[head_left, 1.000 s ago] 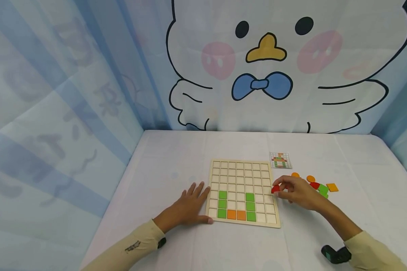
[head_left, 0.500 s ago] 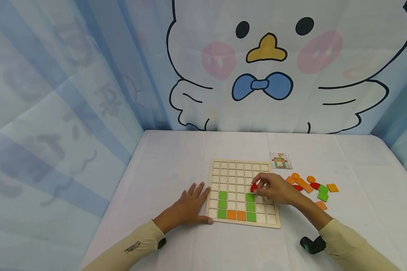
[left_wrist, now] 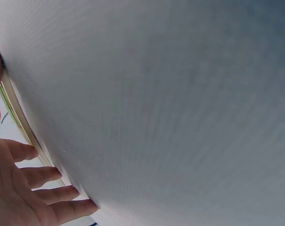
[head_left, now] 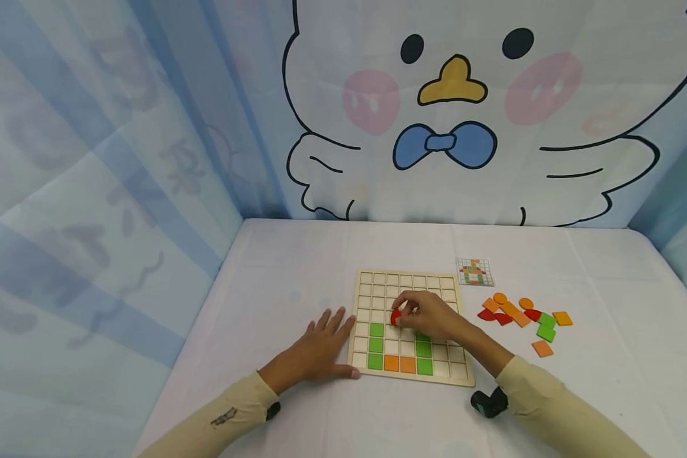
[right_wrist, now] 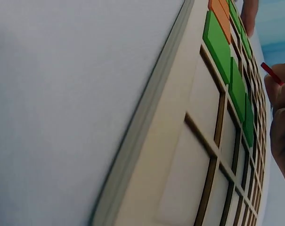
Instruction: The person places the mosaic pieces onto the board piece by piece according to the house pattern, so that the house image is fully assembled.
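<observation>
My right hand [head_left: 432, 316] pinches a small red tile [head_left: 395, 317] above the middle of a wooden grid board [head_left: 406, 273]. In the right wrist view the red tile [right_wrist: 272, 74] shows edge-on between fingertips, apart from the board. My left hand [head_left: 319, 350] lies with spread fingers at the board's left edge; the left wrist view has its fingertips [left_wrist: 88, 207] along that edge. Set in the board are a left column of green tiles [head_left: 375, 345], a right green column [head_left: 423, 350] whose top is partly hidden by my right hand, and two orange tiles [head_left: 399, 363] between them.
Right of the board lie loose pieces: orange tiles [head_left: 542, 348], orange discs [head_left: 525, 303], red pieces [head_left: 503, 319] and green tiles [head_left: 546, 333]. A small pattern card [head_left: 475, 271] lies behind them. A printed curtain [head_left: 446, 191] rises behind the white table [head_left: 286, 267].
My right hand has carried the red tile leftward from the board's right edge to over its middle, uncovering the loose pieces. My left hand has stayed still.
</observation>
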